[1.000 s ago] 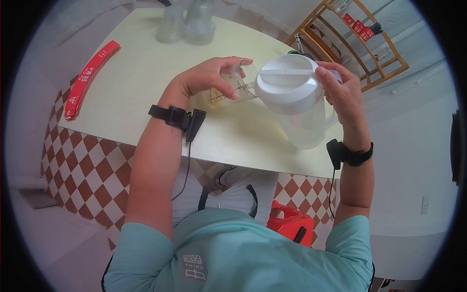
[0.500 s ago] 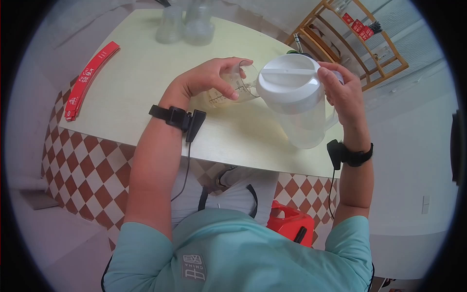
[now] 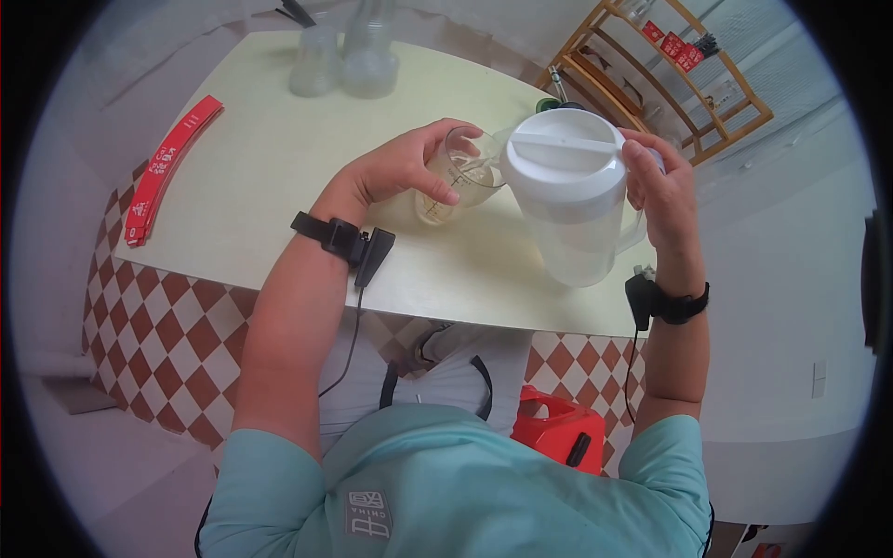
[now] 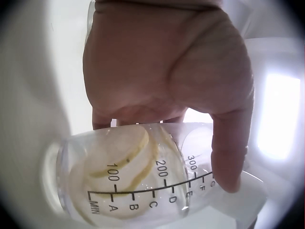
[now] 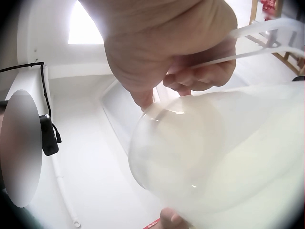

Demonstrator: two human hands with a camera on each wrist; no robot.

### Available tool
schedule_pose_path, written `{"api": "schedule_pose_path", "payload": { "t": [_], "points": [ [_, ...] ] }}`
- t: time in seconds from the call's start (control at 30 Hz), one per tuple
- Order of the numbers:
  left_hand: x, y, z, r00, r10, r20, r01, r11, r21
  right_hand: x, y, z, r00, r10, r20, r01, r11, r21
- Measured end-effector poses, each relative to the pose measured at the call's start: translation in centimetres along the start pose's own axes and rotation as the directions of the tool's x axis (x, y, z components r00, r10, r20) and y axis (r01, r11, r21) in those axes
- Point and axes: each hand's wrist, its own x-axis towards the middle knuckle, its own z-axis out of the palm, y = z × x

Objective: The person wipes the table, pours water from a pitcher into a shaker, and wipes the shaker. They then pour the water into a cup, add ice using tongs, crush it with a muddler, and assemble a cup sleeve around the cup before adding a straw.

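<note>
My left hand (image 3: 402, 167) grips a clear cup (image 3: 435, 208) with black graduation marks, thumb on the near side, the cup slightly tilted towards the pitcher. Round slices with yellow edges show inside the cup (image 4: 138, 162) in the left wrist view, below my left hand (image 4: 167, 62). My right hand (image 3: 665, 191) holds the handle of a translucent pitcher (image 3: 572, 223) with a white lid (image 3: 566, 144). The pitcher leans left, its spout side at the cup's mouth. In the right wrist view, my right hand (image 5: 167, 43) is above the pitcher's body (image 5: 224, 152).
Red printed strips (image 3: 167, 167) lie at the left of the pale table (image 3: 279, 139). Clear containers (image 3: 370, 70) stand at the far edge. A wooden shelf (image 3: 693, 88) is beyond the far right. On the checkered floor (image 3: 177, 344) side, a red object (image 3: 558, 428) sits below the table.
The cup has turned more upright, its open mouth now showing more from above. Both hands keep their hold. The head view has shifted slightly, with the table lower in it.
</note>
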Motion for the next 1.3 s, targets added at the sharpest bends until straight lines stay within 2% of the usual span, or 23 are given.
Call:
{"api": "schedule_pose_path", "payload": {
  "t": [0.13,0.3,0.43,0.47,0.53,0.6,0.8,1.13,1.23,1.3],
  "points": [
    [0.7,-0.7,1.1,0.999,-0.004,0.052,0.010,0.992,-0.124,-0.8,0.9,-1.5,1.000,0.005,-0.029,-0.003,0.998,0.061],
    [1.1,-0.8,3.0,0.997,-0.005,0.083,0.019,0.984,-0.179,-1.7,2.7,-3.3,0.997,-0.050,-0.051,0.060,0.975,0.212],
    [1.2,-0.9,3.2,0.997,-0.001,0.079,0.017,0.979,-0.203,-3.4,3.9,-4.3,0.990,-0.055,-0.129,0.085,0.967,0.242],
    [1.2,-0.8,3.1,0.996,-0.003,0.090,0.021,0.979,-0.200,-3.8,4.4,-4.6,0.980,-0.048,-0.193,0.096,0.965,0.245],
    [1.1,-0.7,2.9,0.999,-0.007,0.042,0.013,0.987,-0.161,-4.3,5.8,-5.3,0.963,-0.041,-0.265,0.109,0.962,0.249],
    [1.0,-0.7,2.5,1.000,-0.013,0.021,0.016,0.989,-0.147,-4.7,7.7,-5.8,0.936,0.001,-0.352,0.144,0.911,0.387],
    [1.1,-1.2,1.4,0.996,0.004,-0.089,-0.013,0.994,-0.105,-5.1,11.6,-6.3,0.898,0.006,-0.440,0.248,0.818,0.518],
    [1.1,-1.5,0.3,0.980,0.076,-0.186,-0.079,0.997,-0.008,-2.9,12.6,-6.1,0.863,0.059,-0.502,0.227,0.842,0.489],
    [1.1,-1.5,0.4,0.980,0.059,-0.188,-0.064,0.998,-0.024,-2.7,13.6,-6.6,0.882,0.032,-0.471,0.256,0.805,0.535],
    [1.1,-1.4,0.6,0.980,0.057,-0.191,-0.060,0.998,-0.009,-2.8,13.8,-6.7,0.860,-0.009,-0.511,0.253,0.877,0.409]
  ]
}}
